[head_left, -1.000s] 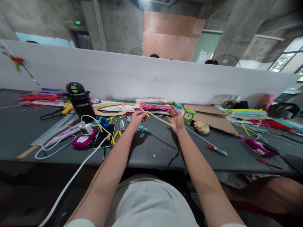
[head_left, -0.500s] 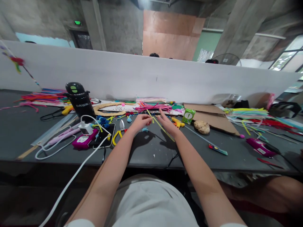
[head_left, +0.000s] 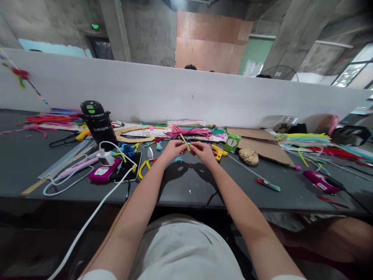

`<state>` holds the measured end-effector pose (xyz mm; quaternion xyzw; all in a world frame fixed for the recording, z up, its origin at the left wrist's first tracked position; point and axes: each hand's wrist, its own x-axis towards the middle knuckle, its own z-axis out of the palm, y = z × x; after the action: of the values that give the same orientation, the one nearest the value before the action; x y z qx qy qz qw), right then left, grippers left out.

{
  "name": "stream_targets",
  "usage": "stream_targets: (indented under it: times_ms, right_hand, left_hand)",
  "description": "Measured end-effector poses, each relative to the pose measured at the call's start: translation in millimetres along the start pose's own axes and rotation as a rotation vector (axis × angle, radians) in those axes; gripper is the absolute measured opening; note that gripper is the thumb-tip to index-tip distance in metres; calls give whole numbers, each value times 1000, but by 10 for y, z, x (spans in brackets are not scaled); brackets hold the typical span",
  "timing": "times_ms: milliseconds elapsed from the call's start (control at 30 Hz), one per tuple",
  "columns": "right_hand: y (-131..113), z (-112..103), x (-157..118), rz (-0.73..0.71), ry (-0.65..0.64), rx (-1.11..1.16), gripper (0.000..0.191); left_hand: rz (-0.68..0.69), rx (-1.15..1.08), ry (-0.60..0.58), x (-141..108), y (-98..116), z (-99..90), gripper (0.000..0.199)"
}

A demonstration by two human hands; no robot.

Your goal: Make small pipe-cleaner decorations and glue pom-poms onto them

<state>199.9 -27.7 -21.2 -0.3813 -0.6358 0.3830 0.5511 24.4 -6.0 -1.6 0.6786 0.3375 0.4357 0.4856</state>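
Above the dark table, a yellow-green pipe cleaner (head_left: 183,138) sticks up between my two hands. My left hand (head_left: 174,150) is closed, thumb and fingers pinching the pipe cleaner from the left. Close beside it, my right hand (head_left: 203,151) pinches the same pipe cleaner from the right, fingertips nearly meeting the left ones. The rest of its length is hidden by my fingers. Behind them lies a bundle of pink pipe cleaners (head_left: 201,133). A small blue fuzzy piece (head_left: 178,159) lies on the table just under my left hand.
Left are yellow-handled pliers (head_left: 142,169), a phone (head_left: 136,160), a purple power socket (head_left: 102,173) with white cable, and a black bottle (head_left: 100,128). Right are a yellow glue gun (head_left: 219,151), a green packet (head_left: 232,143), a tan lump (head_left: 248,156) and cardboard (head_left: 265,149).
My right hand, open and flatter before, has closed in a pinch nearer my left. The pipe cleaner's long end, which slanted toward my right wrist, no longer shows there.
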Motion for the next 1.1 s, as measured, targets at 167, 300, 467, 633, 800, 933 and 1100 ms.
stream_targets:
  times_ms: [167, 300, 467, 633, 800, 933, 1100]
  right_hand:
    - [-13, 21, 1, 36, 30, 25, 38]
    - [-26, 21, 4, 24, 47, 9, 37]
    - [-13, 12, 6, -6, 46, -27, 36]
    - [-9, 6, -8, -27, 25, -74, 32]
    - [12, 12, -28, -98, 43, -202, 29]
    - [38, 24, -28, -139, 71, -293, 29]
    - [22, 33, -29, -173, 80, -328, 29]
  left_hand:
    - [5, -20, -28, 15, -43, -8, 31]
    - [-3, -39, -45, 21, -60, -10, 31]
    - [-35, -50, -40, -5, -26, -2, 33]
    - [-50, -71, -40, -32, 23, 4, 33]
    - [-76, -114, -51, -39, 11, 7, 33]
    - [-98, -155, -26, -27, -18, 10, 32]
    - [-106, -186, 26, -6, -31, 16, 34]
